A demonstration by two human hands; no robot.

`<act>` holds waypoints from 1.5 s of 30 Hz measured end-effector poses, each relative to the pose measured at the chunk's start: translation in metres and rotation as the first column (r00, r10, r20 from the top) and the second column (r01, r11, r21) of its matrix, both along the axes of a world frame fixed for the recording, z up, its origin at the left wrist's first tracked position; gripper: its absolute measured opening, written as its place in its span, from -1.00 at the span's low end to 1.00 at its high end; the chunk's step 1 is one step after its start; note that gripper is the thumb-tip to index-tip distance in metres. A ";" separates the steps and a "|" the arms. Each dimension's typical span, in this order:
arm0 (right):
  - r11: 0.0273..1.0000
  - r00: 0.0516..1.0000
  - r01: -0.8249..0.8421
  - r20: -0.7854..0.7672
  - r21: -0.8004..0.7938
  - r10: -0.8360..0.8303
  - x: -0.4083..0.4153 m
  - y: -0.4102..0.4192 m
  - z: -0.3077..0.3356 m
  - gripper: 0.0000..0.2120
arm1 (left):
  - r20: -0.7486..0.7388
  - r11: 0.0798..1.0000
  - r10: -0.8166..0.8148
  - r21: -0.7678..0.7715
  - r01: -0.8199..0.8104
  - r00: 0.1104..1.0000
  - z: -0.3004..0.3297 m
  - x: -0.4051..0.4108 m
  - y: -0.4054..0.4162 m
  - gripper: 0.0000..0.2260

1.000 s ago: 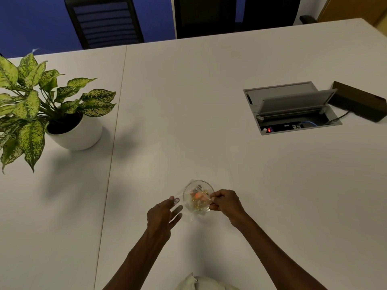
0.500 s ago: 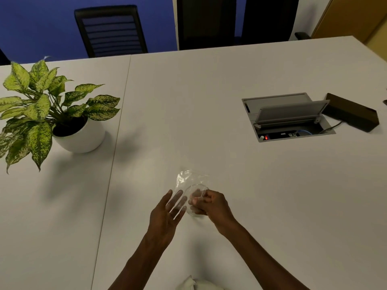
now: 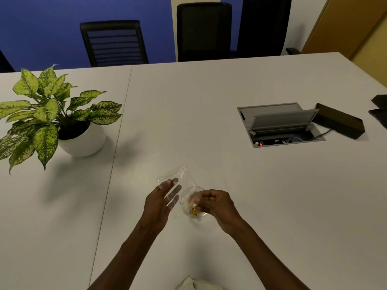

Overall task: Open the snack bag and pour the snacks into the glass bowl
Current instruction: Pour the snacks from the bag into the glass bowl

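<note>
Two bare arms, no sleeves in view.
Left hand (image 3: 158, 203) & right hand (image 3: 215, 204): nothing worn that shows, no rings, watch or gloves; wrists plain too. Both forearms uncovered right to the bottom edge of the head view, elbows cut off. Bit of pale, whitish-green cloth (image 3: 194, 284) at bottom centre betw. the arms, prob. the person's top; too little visible to tell more.

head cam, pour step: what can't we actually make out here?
- Head view: snack bag mouth, hidden behind right hand; cannot tell whether it is open.
- Snacks in glass bowl: too small to identify or count.
- Left hand: the clear bag covers its fingers, so the grip is unclear.
- Pale cloth-like thing: cut off by bottom edge.
- Dark objects: cut off by right edge.
</note>
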State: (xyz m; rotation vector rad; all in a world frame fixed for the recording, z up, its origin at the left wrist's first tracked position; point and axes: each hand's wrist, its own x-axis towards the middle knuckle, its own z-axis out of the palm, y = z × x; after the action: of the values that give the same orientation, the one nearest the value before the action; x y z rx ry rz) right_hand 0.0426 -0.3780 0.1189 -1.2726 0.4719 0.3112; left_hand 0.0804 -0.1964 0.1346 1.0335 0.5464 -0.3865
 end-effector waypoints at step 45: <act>0.967 0.984 -0.143 -0.131 -0.210 0.117 -0.026 0.074 -0.014 -0.76 | -0.012 0.954 0.032 0.298 -0.027 0.999 -0.031 -0.073 0.085 -0.83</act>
State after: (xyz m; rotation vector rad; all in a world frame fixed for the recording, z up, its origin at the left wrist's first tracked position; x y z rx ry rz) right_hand 0.0161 -0.3036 0.1046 -1.5088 0.5353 0.4569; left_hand 0.0074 -0.1109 0.1037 1.3120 0.6478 -0.2911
